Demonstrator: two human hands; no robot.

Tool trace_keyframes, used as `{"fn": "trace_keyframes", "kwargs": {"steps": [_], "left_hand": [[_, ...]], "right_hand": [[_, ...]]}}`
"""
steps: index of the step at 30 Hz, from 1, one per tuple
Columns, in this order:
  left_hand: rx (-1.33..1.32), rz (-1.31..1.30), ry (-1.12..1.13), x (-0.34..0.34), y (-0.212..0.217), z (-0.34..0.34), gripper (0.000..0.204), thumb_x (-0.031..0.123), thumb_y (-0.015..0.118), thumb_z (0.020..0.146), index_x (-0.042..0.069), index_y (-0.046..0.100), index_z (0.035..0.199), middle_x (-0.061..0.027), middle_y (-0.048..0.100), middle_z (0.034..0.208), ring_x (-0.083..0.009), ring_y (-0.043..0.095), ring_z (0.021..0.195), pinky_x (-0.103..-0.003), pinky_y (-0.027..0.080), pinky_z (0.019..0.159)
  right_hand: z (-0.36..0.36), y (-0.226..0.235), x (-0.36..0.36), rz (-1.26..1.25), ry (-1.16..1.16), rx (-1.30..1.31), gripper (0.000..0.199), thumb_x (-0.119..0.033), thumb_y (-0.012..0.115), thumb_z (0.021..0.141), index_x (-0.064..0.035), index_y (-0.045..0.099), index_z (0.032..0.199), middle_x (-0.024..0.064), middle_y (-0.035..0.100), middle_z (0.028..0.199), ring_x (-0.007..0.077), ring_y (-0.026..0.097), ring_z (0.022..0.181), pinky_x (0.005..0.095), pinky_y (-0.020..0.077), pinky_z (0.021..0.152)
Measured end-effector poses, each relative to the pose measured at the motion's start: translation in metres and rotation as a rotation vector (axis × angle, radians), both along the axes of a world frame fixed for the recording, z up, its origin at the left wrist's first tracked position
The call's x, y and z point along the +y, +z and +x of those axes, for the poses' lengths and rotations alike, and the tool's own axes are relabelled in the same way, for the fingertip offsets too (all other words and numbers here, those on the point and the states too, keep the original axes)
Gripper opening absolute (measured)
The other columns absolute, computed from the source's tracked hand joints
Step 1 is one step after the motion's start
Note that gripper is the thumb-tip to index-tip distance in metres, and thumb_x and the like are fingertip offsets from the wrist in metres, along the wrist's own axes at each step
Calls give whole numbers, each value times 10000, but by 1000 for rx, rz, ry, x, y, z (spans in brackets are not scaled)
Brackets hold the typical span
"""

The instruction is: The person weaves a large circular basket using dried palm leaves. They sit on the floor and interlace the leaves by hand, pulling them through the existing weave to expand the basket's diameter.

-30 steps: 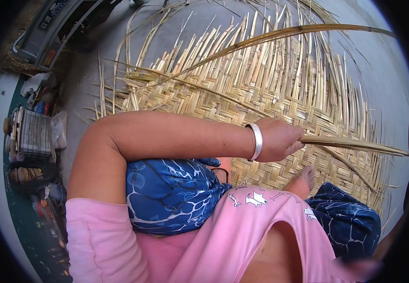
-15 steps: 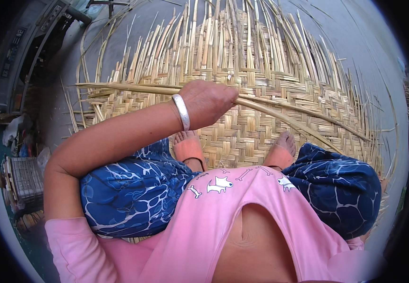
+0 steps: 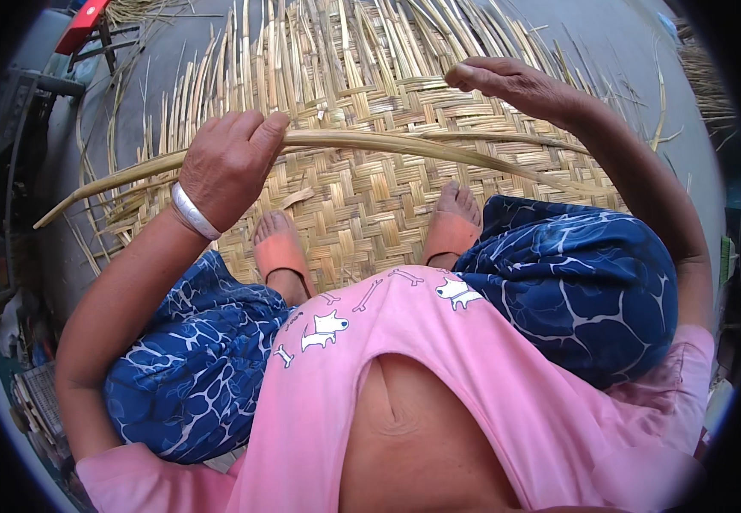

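Observation:
My left hand [image 3: 232, 167], with a silver bangle at the wrist, is closed around long flattened reed strips [image 3: 370, 141]. The strips run sideways above the mat, drooping past both sides of the hand. My right hand [image 3: 516, 88] is over the far right part of the woven mat [image 3: 362, 218]. Its fingers are stretched out toward the left and no strip shows in them; whether the fingertips touch the weave is unclear. Unwoven reed ends [image 3: 246, 60] fan out from the mat's far edge.
My feet in orange slippers [image 3: 281, 248] rest on the mat. A loose scrap of strip [image 3: 298, 197] lies near the left foot. Grey floor [image 3: 627, 51] surrounds the mat. A red box [image 3: 81, 26] is at the far left, and a reed bundle [image 3: 704, 73] is at the right.
My left hand has moved left with the reed strips. My right hand has come into view over the mat's far right, and the view has shifted to the right.

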State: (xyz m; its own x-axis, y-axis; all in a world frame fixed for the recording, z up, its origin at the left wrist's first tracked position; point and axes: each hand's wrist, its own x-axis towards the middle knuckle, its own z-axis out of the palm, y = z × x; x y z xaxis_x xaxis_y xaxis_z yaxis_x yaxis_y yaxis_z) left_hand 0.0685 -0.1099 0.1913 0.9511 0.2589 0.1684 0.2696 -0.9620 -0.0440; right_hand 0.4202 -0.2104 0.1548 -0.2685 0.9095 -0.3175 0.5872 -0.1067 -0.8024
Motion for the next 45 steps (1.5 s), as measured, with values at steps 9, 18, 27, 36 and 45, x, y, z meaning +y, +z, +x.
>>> {"fn": "trace_keyframes", "kwargs": {"steps": [9,18,27,36,45], "left_hand": [[-76,-468,248,26,-10,-4,243,143,631,822,6,583,1017,-80,553,794,-193,559,711,-292,452,638],[125,-1085,430,116,-35,3,286,290,643,836,16,640,921,-17,572,699,-98,528,650,-260,450,611],[265,-830,313,96,-54,31,192,177,669,796,17,564,795,-76,536,679,-154,491,618,-287,426,591],[287,-954,431,89,-58,37,207,168,674,802,25,534,750,-32,550,660,-134,520,601,-279,416,544],[406,-1304,439,100,-65,45,266,149,702,776,60,474,672,-10,535,596,-106,500,525,-239,392,475]], "right_hand": [[-85,39,75,-405,233,0,394,-391,528,893,-6,604,923,71,609,679,106,598,560,250,509,534],[-79,14,137,-172,370,-244,287,-286,537,891,-5,592,910,81,627,801,163,615,737,319,490,654],[-68,-44,113,-193,196,-171,266,-267,610,859,-19,551,785,85,590,670,155,613,662,323,489,616],[-76,-43,102,193,219,-489,208,-219,639,820,-59,516,768,87,522,642,225,529,581,378,417,555],[-72,-47,96,516,248,-789,196,-271,609,827,-98,572,912,79,613,783,257,636,763,378,509,630]]}}
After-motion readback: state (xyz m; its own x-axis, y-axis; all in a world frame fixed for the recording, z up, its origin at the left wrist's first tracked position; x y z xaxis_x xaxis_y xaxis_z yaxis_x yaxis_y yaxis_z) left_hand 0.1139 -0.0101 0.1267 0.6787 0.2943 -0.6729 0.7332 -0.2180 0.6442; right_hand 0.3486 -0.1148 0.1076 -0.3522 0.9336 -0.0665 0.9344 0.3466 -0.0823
